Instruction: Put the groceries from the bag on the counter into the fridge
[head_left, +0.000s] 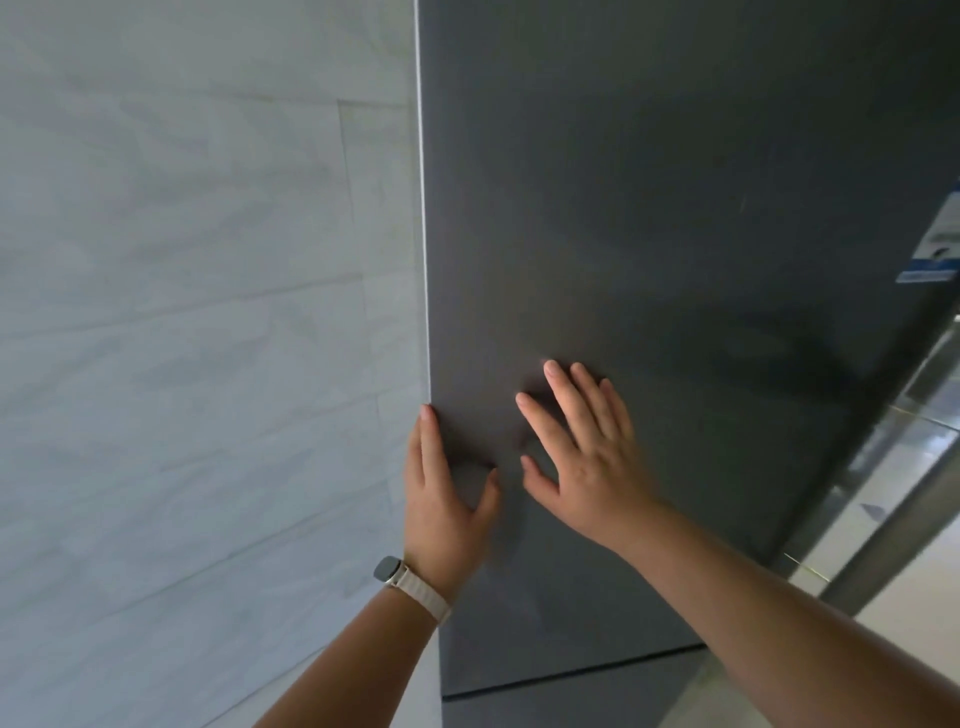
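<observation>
A tall dark grey fridge door (649, 218) fills the middle and right of the head view. My left hand (447, 499), with a watch on a pale strap at the wrist, lies along the door's left edge, its fingers wrapped round that edge and its thumb on the front. My right hand (582, 457) rests flat on the door face just to the right, fingers spread. Neither hand holds any grocery. The bag and the counter are out of view. A horizontal seam (571, 670) low down separates this door from a lower one.
A pale grey tiled wall (197, 322) stands directly left of the fridge, close to the door edge. A blue and white label (935, 244) sits on the fridge at far right. Glossy light floor (893, 467) shows at the lower right.
</observation>
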